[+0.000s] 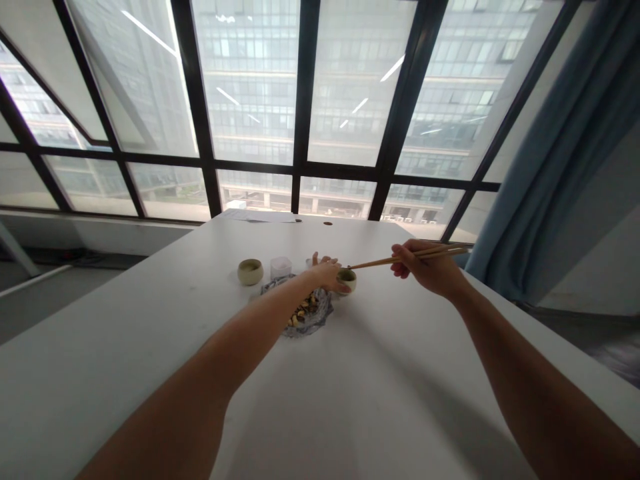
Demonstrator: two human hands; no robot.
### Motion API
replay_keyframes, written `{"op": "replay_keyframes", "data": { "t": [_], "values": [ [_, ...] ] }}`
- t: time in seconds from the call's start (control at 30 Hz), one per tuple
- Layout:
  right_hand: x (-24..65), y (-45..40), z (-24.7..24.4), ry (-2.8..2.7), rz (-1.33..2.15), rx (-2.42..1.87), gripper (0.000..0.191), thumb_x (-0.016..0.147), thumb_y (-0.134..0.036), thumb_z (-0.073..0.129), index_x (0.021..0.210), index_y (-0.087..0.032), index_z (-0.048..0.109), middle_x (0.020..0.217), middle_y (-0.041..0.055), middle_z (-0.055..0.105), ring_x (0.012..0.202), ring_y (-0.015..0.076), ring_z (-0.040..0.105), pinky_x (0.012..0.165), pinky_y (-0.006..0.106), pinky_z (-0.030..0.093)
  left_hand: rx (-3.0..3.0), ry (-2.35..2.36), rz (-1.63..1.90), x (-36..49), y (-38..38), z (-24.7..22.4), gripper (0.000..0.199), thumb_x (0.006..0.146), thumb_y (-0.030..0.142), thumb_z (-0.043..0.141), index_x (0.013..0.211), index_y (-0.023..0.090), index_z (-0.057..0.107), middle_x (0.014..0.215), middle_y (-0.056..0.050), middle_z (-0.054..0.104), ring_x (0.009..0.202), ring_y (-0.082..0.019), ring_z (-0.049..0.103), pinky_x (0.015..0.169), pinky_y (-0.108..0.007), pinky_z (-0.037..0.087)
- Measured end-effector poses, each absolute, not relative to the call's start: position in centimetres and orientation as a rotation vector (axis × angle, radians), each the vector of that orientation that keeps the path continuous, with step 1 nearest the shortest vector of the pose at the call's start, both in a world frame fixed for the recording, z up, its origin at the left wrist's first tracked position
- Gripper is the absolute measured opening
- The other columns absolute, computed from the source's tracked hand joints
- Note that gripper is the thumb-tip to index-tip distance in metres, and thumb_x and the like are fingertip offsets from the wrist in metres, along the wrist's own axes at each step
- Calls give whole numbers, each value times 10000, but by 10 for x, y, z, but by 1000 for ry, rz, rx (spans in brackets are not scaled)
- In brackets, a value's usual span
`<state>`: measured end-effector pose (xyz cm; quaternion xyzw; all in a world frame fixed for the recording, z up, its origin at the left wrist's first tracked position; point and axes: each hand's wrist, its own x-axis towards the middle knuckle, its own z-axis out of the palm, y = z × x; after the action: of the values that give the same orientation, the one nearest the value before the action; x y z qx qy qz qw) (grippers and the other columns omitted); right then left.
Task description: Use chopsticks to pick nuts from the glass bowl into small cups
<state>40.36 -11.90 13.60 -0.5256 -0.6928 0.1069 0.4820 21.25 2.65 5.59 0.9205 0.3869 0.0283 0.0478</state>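
My right hand (423, 265) grips a pair of wooden chopsticks (373, 263). Their tips reach the far rim of a small pale-green cup (347, 283), with a tiny dark bit at the tips that I cannot name. Against the left side of that cup rests my left hand (327, 275), thumb at the front and other fingers behind, steadying it. Under my left forearm is a clear crinkled-edge dish (320, 325) of small yellow and dark pieces (305, 310), partly hidden by the arm.
A second pale-green cup (251, 272) stands left of the dish, beside a clear cup (281, 268). Another clear vessel is mostly hidden behind my left hand. Papers (257, 216) lie at the far edge of the white table (165, 307). A blue curtain (545, 180) hangs at right.
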Motion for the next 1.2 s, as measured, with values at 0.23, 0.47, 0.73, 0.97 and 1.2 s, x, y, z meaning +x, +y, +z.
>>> {"op": "replay_keyframes", "data": {
  "t": [0.23,0.47,0.73,0.97,1.2],
  "values": [
    [401,-118,131,-1749,275,-1337,568,813,-736,597,671,-187,631,582,68,693,485,157,642,439,253,511,2892,1059,225,209,23,60,820,592,564,811,1267,195,527,1395,-129,545,1370,-325,380,1188,-618,41],
    [396,-116,123,-1812,323,-1372,549,817,-718,602,672,-190,644,580,64,697,495,166,641,460,265,506,2924,1033,267,211,22,55,825,570,569,816,1241,208,502,1372,-113,545,1354,-316,385,1182,-603,40],
    [399,-113,119,-1898,124,-1367,607,872,-736,493,641,-196,644,563,49,679,484,147,599,462,252,446,2869,1086,231,214,25,56,842,606,634,767,1287,196,534,1415,-140,522,1370,-336,378,1192,-604,52],
    [385,-121,127,-1536,89,-1207,595,848,-752,525,695,-194,663,534,43,655,456,152,605,439,263,482,2831,1121,140,210,28,60,818,696,660,711,1361,218,530,1570,-148,378,1453,-348,272,1185,-632,35],
    [349,-129,123,-1449,343,-1106,604,792,-771,579,630,-193,650,478,38,623,392,139,563,378,254,454,2800,1217,540,125,38,77,502,920,505,509,1339,232,562,1575,-102,402,1472,-279,288,1200,-587,56]
  ]
}}
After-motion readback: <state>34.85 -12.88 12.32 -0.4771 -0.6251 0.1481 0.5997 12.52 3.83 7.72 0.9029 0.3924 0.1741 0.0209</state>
